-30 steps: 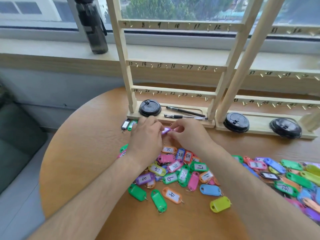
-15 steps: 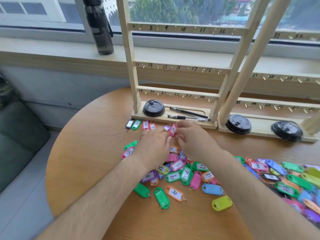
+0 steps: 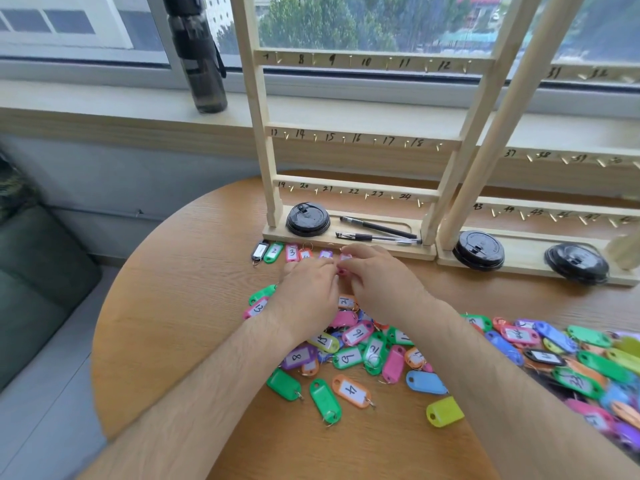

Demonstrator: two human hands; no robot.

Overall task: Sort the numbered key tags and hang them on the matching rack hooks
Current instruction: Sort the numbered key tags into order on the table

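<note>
- Right hand [image 3: 377,282] pinches a pink tag [image 3: 345,258] on the desk [image 3: 194,306], just beside the purple tag [image 3: 325,254]; left hand [image 3: 308,289] curls against it, grip unclear
- Best laid label-up, in number order, along the rack [image 3: 349,242] base

The left hand [image 3: 308,289] and right hand [image 3: 381,282] meet just in front of the wooden rack [image 3: 349,188] base, fingertips pinching what looks like a pink tag [image 3: 341,271], mostly hidden by the fingers. Beside them a row of tags [image 3: 292,252] lies along the base. A loose pile of tags [image 3: 356,351] spreads under the forearms on the round table [image 3: 194,306].
</note>
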